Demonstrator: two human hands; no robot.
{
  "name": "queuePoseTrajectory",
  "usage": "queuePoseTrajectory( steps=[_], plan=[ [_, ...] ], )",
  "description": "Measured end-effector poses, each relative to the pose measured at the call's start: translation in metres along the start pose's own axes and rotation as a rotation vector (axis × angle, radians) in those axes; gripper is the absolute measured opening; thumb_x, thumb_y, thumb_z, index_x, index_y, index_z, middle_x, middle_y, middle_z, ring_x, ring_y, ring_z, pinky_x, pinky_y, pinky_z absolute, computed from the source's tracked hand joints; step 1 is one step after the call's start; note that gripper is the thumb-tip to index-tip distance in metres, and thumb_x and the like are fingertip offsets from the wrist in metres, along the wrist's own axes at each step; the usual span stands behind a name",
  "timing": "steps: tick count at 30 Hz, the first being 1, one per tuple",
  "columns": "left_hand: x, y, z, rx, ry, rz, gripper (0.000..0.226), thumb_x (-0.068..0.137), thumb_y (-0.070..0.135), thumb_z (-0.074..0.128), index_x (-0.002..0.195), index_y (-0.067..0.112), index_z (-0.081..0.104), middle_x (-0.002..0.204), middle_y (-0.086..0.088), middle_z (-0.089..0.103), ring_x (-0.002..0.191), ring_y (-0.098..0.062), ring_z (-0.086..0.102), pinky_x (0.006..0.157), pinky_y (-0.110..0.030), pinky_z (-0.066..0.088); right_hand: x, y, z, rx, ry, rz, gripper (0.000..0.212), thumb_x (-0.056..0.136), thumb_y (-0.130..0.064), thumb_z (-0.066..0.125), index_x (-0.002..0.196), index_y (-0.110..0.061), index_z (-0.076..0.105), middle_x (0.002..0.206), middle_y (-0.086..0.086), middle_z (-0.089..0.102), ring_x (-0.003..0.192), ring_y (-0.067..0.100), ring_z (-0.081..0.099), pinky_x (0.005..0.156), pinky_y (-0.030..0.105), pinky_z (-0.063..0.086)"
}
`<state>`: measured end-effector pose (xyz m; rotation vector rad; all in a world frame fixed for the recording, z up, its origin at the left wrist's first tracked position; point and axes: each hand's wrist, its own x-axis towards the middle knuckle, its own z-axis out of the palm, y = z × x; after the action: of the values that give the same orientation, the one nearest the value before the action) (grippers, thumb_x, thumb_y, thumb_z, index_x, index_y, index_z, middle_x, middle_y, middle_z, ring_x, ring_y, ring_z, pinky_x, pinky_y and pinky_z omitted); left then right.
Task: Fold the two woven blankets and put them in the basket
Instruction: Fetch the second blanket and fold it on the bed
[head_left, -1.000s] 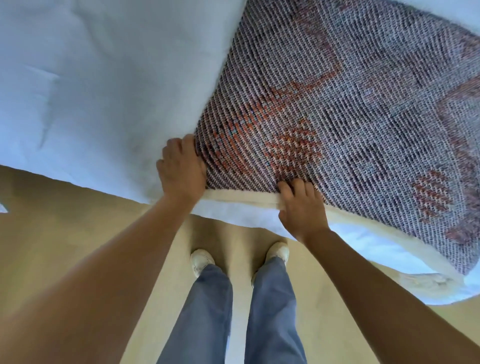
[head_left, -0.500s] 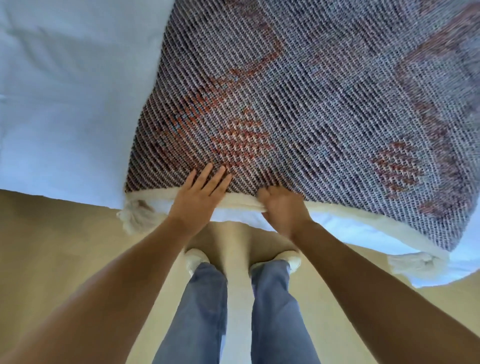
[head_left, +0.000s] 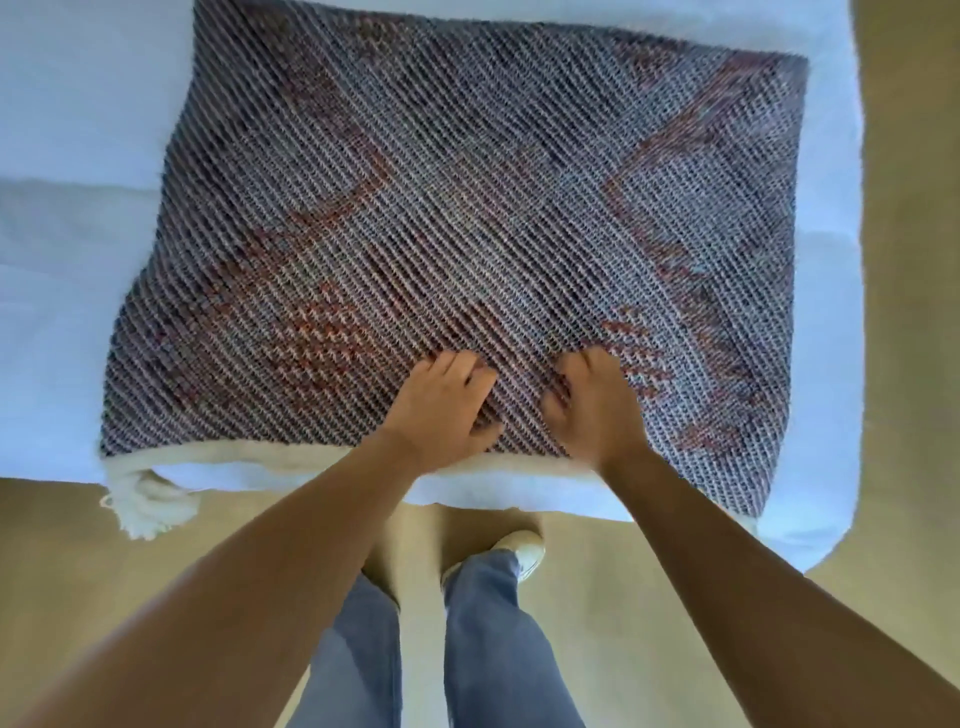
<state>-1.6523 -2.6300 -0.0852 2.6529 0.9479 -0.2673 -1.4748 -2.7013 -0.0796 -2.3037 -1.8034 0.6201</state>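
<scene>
One woven blanket (head_left: 467, 223), grey-purple with rust-red patterns and a cream hem, lies folded flat on the white bed (head_left: 67, 291). A cream tassel (head_left: 145, 509) hangs off its front left corner. My left hand (head_left: 441, 405) and my right hand (head_left: 597, 405) sit side by side on the blanket's top, just behind the front hem. Their fingers and thumbs are curled into the weave, pinching it. No second blanket or basket is in view.
The bed's front edge runs just in front of my legs (head_left: 441, 649), and its right corner ends near a strip of tan floor (head_left: 909, 312). Tan floor also lies under my white shoe (head_left: 519, 551).
Both hands have left the cream front hem and moved forward onto the blanket's top, close together. My left hand went from flat to curled. The whole folded blanket now shows.
</scene>
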Motion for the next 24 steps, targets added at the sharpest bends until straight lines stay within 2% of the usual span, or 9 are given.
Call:
queuePoseTrajectory(
  steps=[2,4,6,10,14,16,19,21,24],
  plan=[
    [0.016,0.021,0.006,0.064,-0.059,0.083,0.066,0.078,0.062,0.050,0.122,0.013,0.042,0.117,-0.009,0.045,0.107,-0.026,0.043,0.086,-0.039,0.037,-0.002,0.035,-0.008,-0.079,-0.036,0.094,0.039,0.081,-0.034,0.059,0.104,-0.003,0.052,0.105,0.019,0.049,0.100,0.034,0.046,0.076,0.041,0.045],
    [0.026,0.040,0.015,0.125,-0.108,0.118,0.066,0.078,0.061,0.052,0.121,0.013,0.039,0.117,-0.008,0.045,0.107,-0.026,0.044,0.084,-0.038,0.038,-0.010,0.059,-0.008,-0.098,-0.116,0.143,0.047,0.083,-0.042,0.057,0.111,-0.006,0.048,0.114,0.017,0.047,0.107,0.033,0.043,0.083,0.043,0.044],
    [0.031,0.052,0.020,0.147,-0.104,0.087,0.056,0.081,0.054,0.055,0.119,0.015,0.040,0.118,-0.007,0.046,0.108,-0.024,0.044,0.083,-0.036,0.040,-0.020,0.070,-0.003,-0.050,-0.159,0.143,0.048,0.084,-0.043,0.056,0.116,-0.009,0.046,0.118,0.015,0.045,0.112,0.032,0.040,0.090,0.041,0.041],
    [0.031,0.063,0.023,0.173,-0.161,0.076,0.033,0.092,0.035,0.045,0.120,0.018,0.044,0.117,-0.003,0.051,0.106,-0.022,0.047,0.081,-0.035,0.040,-0.029,0.077,0.003,-0.017,-0.136,0.141,0.046,0.086,-0.042,0.054,0.121,-0.013,0.043,0.119,0.013,0.044,0.111,0.030,0.040,0.090,0.040,0.041],
    [0.029,0.069,0.017,0.324,-0.263,0.379,0.025,0.093,0.021,0.039,0.116,0.016,0.050,0.113,-0.003,0.055,0.100,-0.023,0.054,0.079,-0.035,0.043,-0.039,0.080,0.003,-0.035,-0.146,0.088,0.044,0.086,-0.039,0.053,0.119,-0.011,0.044,0.116,0.015,0.046,0.105,0.030,0.042,0.090,0.040,0.040],
    [0.035,0.069,0.012,0.269,-0.322,0.479,0.027,0.093,0.025,0.037,0.114,0.013,0.050,0.114,-0.005,0.055,0.099,-0.026,0.054,0.079,-0.035,0.041,-0.042,0.083,0.000,-0.013,-0.169,0.061,0.043,0.085,-0.039,0.053,0.117,-0.011,0.046,0.113,0.013,0.048,0.104,0.029,0.043,0.086,0.038,0.041],
    [0.057,0.070,-0.007,0.123,-0.221,0.370,0.038,0.088,0.048,0.040,0.101,0.015,0.054,0.095,-0.001,0.061,0.087,-0.022,0.060,0.073,-0.031,0.041,-0.033,0.090,-0.015,0.135,-0.091,0.108,0.032,0.086,-0.035,0.057,0.100,-0.006,0.056,0.101,0.013,0.053,0.096,0.029,0.049,0.074,0.034,0.043],
    [0.082,0.074,-0.017,0.069,-0.113,0.308,0.040,0.089,0.049,0.039,0.099,0.014,0.054,0.087,0.001,0.056,0.083,-0.018,0.058,0.068,-0.029,0.042,-0.020,0.099,-0.027,0.214,0.019,0.211,0.027,0.087,-0.029,0.056,0.093,-0.003,0.059,0.100,0.016,0.054,0.096,0.029,0.049,0.075,0.033,0.043],
    [0.134,0.089,-0.029,0.004,-0.062,0.218,0.037,0.093,0.039,0.041,0.118,0.013,0.051,0.105,-0.004,0.055,0.095,-0.018,0.051,0.081,-0.032,0.046,0.005,0.119,-0.044,0.237,0.108,0.430,0.023,0.089,-0.023,0.052,0.100,-0.003,0.057,0.111,0.018,0.048,0.105,0.032,0.045,0.087,0.037,0.040]
  ],
)
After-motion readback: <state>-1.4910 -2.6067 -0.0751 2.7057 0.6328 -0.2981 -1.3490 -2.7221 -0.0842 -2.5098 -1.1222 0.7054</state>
